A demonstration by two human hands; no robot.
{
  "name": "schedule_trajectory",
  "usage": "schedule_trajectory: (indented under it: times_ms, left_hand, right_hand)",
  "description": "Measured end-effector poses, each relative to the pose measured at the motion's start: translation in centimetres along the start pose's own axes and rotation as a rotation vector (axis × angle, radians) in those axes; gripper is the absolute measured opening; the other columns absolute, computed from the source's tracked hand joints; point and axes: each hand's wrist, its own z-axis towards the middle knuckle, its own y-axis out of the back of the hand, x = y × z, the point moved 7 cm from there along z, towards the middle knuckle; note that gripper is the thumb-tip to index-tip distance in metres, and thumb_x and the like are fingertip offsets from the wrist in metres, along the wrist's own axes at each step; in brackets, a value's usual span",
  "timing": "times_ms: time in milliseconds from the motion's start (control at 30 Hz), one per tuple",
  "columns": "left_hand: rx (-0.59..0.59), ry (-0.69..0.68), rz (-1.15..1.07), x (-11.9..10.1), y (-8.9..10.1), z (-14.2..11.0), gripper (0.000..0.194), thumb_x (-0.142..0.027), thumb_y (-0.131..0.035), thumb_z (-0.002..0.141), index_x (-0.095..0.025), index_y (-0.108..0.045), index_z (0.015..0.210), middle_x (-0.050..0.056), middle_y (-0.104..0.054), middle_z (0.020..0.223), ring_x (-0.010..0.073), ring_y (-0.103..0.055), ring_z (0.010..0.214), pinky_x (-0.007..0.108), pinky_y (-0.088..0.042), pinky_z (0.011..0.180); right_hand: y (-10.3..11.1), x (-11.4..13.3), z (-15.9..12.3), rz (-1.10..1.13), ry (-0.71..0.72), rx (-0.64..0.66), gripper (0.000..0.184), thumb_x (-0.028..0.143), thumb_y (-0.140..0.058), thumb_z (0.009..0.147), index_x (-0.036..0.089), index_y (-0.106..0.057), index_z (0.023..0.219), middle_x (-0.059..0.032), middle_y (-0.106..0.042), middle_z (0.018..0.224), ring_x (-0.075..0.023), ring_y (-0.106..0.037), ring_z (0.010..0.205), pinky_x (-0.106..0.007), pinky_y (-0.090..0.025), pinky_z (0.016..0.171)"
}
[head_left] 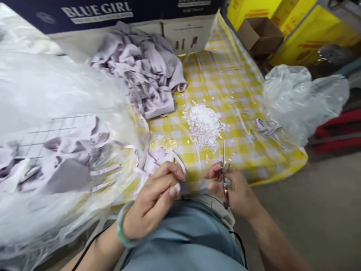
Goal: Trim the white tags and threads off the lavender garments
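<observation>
Scissors [225, 177] are held in my right hand [235, 190], blades pointing away from me toward the far side of the table. My left hand [155, 199], with a green bangle [124, 226] on its wrist, has its fingers curled and pinched together. A small white bit shows at its thumb tip; what the fingers hold is hidden. Just behind this hand lies a small lilac fabric piece [158, 156] with narrow straps, one strap curving down to the fingers. Beyond both hands is a heap of tiny white cut pieces [205, 124].
A yellow checked cloth [234, 86] covers the table. Crumpled lilac garments [141, 67] are piled at the back. Clear plastic with more lilac fabric [73, 169] spreads at left. At right are a bunch of thin straps [266, 128], a plastic bag [299, 98] and a cardboard box [261, 35].
</observation>
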Motion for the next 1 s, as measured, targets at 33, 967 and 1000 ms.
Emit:
schedule_trajectory:
  times_ms: [33, 967, 1000]
  left_hand:
    - [-0.030, 0.031, 0.013, -0.2, 1.6, -1.6, 0.026, -0.017, -0.037, 0.096, -0.017, -0.055, 0.077, 0.008, -0.052, 0.093, 0.0195, -0.050, 0.093, 0.032, -0.043, 0.080]
    - [-0.599, 0.062, -0.382, -1.6, 7.6, 6.5, 0.047, -0.020, -0.055, 0.081, -0.021, -0.052, 0.128, 0.008, -0.062, 0.124, 0.0253, -0.057, 0.117, 0.037, -0.049, 0.098]
    - [-0.685, 0.001, -0.281, -2.6, 10.1, 8.6, 0.039, -0.020, -0.055, 0.082, -0.020, -0.056, 0.120, 0.008, -0.063, 0.115, 0.0253, -0.059, 0.111, 0.039, -0.050, 0.095]
  right_hand:
    - [-0.1, 0.0, 0.1, -0.034, 0.001, 0.009, 0.035, 0.052, -0.069, 0.075, 0.019, -0.063, 0.085, -0.0052, -0.067, 0.083, -0.0186, -0.061, 0.072, -0.030, -0.049, 0.068]
    - [-5.8, 13.1, 12.1, 0.810, 0.220, -0.219, 0.025, 0.040, -0.069, 0.075, 0.023, -0.053, 0.086, 0.0028, -0.062, 0.078, -0.0137, -0.060, 0.070, -0.024, -0.049, 0.066]
    - [-5.3, 15.1, 14.7, 0.783, 0.252, -0.249, 0.022, 0.039, -0.065, 0.075, 0.023, -0.054, 0.086, 0.0017, -0.063, 0.080, -0.0147, -0.061, 0.071, -0.025, -0.049, 0.067]
